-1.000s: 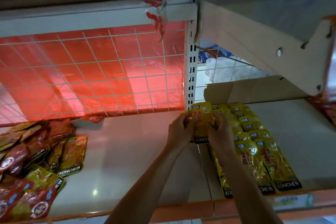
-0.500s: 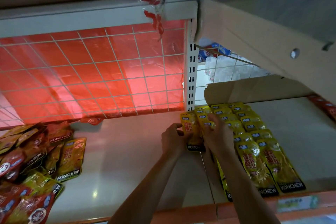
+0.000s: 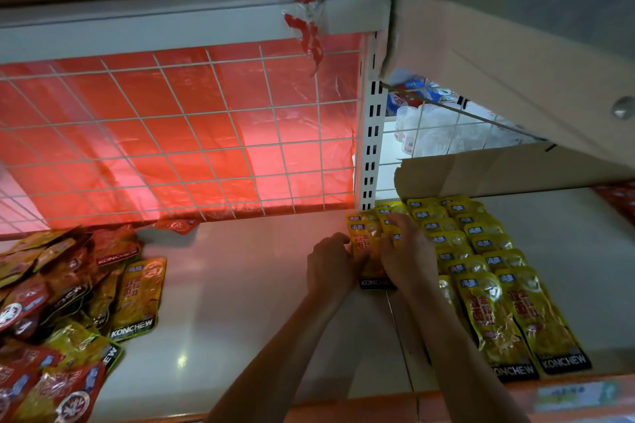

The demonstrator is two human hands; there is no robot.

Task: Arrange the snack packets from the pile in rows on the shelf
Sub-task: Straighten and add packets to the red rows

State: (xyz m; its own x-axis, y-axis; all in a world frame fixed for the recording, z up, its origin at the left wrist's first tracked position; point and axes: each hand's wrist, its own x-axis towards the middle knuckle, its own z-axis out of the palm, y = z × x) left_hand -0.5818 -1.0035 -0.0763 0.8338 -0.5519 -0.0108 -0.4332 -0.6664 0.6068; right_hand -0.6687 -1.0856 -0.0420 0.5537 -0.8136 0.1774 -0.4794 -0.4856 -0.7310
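Yellow packet point(image 3: 366, 244) near the back edge of the shelf point(image 3: 240, 285), just left of the laid rows point(image 3: 481, 251). Left grip point(image 3: 331, 263) pinching its left side. Right grip point(image 3: 407, 257) lying over its right side; holding or only pressing, cannot tell. Likely light, floppy, slick foil: best taken by the sealed edges. Pile point(image 3: 68, 302) at the left edge, partly cut off.
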